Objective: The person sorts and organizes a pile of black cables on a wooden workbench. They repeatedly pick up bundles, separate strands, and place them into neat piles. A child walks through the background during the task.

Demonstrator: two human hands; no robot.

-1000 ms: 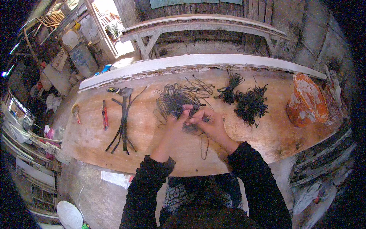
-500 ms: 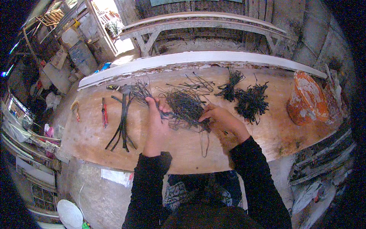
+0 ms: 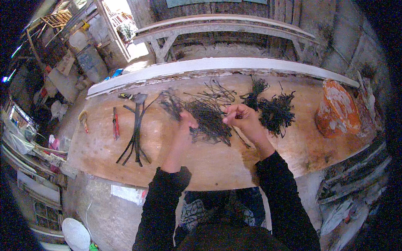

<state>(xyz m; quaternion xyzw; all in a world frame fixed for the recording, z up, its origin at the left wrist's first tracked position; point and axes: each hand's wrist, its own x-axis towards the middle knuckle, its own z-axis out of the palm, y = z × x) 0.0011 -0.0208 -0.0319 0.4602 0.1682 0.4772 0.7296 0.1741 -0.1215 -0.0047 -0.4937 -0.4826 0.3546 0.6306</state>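
A tangled pile of thin black strands [image 3: 207, 119] lies mid-table between my hands. My left hand [image 3: 187, 122], slightly blurred, is closed around a loose bunch of the strands [image 3: 169, 102] that fans out beyond its fingers. At the pile's right side my right hand [image 3: 243, 117] pinches a strand between thumb and fingers; its far end is lost in the tangle. Behind the pile lie looser looped strands [image 3: 220, 92]. Two thicker black clumps, a small one [image 3: 253, 94] and a larger one [image 3: 277, 113], rest to the right of it.
Split black strips [image 3: 136, 129] lie left of my left hand, with a red-handled tool [image 3: 115, 123] and a small curved tool [image 3: 84, 121] further left. An orange, white-smeared container [image 3: 338, 109] stands at the right. A long white board [image 3: 217, 63] borders the table's far edge.
My left hand has moved right, toward the pile, with its bunch. My right hand has shifted slightly up and right, and the loop that hung toward the near edge is gone from there.
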